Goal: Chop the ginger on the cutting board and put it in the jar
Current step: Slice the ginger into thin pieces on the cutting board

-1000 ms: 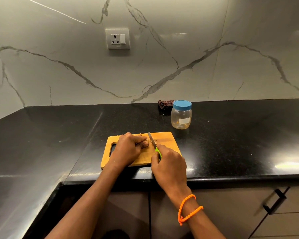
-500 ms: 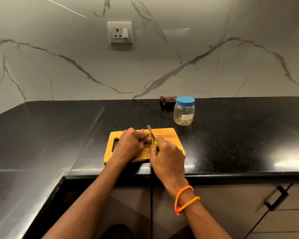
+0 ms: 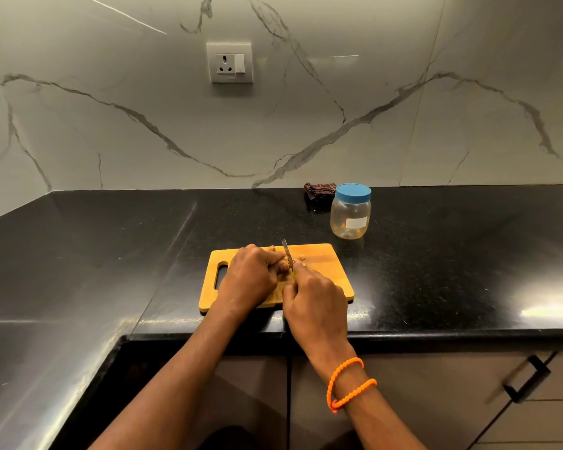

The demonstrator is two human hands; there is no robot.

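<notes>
**Wooden board, ginger under the knife**

Wood cutting board (image 3: 322, 271) sits near the front edge of the black counter (image 3: 111, 254), w/ both hands on it. Left hand (image 3: 249, 277) is curled over the ginger (image 3: 285, 264), fingers bent & pinning it to the board; only a small knobbly bit shows past the fingertips. Right hand (image 3: 312, 303) is wrapped round the knife (image 3: 287, 251), green handle barely peeking out by the thumb, blade angled up & away, its edge right against the exposed end of the ginger. A few small cut pieces (image 3: 303, 261) lie on the board just right of the blade. Orange bead bracelet (image 3: 348, 384) loops the right wrist.

Further back & to the right, apart from the board, the clear jar (image 3: 350, 219) stands upright w/ blue lid (image 3: 353, 192) on. A dark crumpled cloth (image 3: 319, 190) lies just behind-left of it, by the marble wall. Wall socket (image 3: 230, 63) above. Cabinet handle (image 3: 527, 378) lower right.
</notes>
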